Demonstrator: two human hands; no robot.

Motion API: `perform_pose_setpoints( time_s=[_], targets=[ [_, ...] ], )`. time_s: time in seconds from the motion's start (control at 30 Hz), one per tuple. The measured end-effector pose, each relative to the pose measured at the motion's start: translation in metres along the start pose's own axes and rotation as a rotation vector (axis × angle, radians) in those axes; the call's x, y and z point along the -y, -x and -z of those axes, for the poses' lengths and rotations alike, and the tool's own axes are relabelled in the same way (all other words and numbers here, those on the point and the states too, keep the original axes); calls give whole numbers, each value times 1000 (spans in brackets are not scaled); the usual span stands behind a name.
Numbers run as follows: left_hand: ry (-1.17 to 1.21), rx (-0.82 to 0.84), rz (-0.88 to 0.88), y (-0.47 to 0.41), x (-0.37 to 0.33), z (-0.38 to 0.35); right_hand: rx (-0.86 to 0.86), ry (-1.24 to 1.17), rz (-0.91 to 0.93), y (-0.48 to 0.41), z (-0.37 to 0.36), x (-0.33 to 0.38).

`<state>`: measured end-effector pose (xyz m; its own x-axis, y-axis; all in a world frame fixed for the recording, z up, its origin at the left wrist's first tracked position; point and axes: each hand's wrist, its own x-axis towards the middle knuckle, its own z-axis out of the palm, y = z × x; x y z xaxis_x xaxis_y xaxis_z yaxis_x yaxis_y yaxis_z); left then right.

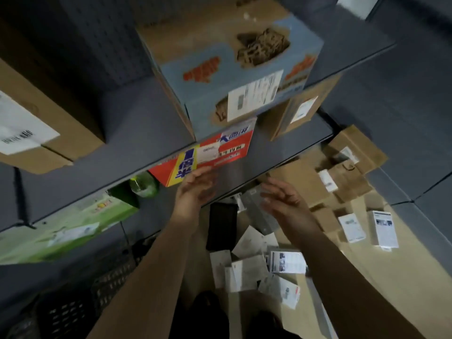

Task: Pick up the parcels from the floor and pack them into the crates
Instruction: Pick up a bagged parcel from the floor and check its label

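Observation:
A red, yellow and blue box (212, 152) lies on a grey shelf (137, 133) under a larger blue and brown carton (220, 69). My left hand (193, 189) is raised with straight fingers, its fingertips touching the red box's near edge. My right hand (283, 199) hovers open to the right of it, holding nothing. Down on the floor lie several white parcels (256, 270), a black parcel (221, 226) and brown cardboard parcels (342, 172). A dark plastic crate (80, 307) is at the lower left, partly hidden by my left arm.
Brown cartons with white labels (44, 123) sit on the shelf at left, and another brown carton (298, 111) sits at right. A green box (61, 228) and a green bottle (144, 184) sit on the shelf below. More grey shelving (415, 118) closes off the right side.

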<state>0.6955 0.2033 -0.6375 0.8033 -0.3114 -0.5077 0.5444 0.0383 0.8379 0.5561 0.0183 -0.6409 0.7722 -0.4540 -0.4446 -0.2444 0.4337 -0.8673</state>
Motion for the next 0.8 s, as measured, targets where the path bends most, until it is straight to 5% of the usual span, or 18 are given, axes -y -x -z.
perform_pose_setpoints(
  time_s=[0.4,0.57,0.8],
  targets=[
    [-8,-90,285,-156,242,57,-42,2,-230,-146,43,-238],
    [-112,-20,405,-200,292,64,-57,136,-315,-190,45,-289],
    [-116,-173,407,-232,334,80,-60,70,-535,-215,39,-325]
  ],
)
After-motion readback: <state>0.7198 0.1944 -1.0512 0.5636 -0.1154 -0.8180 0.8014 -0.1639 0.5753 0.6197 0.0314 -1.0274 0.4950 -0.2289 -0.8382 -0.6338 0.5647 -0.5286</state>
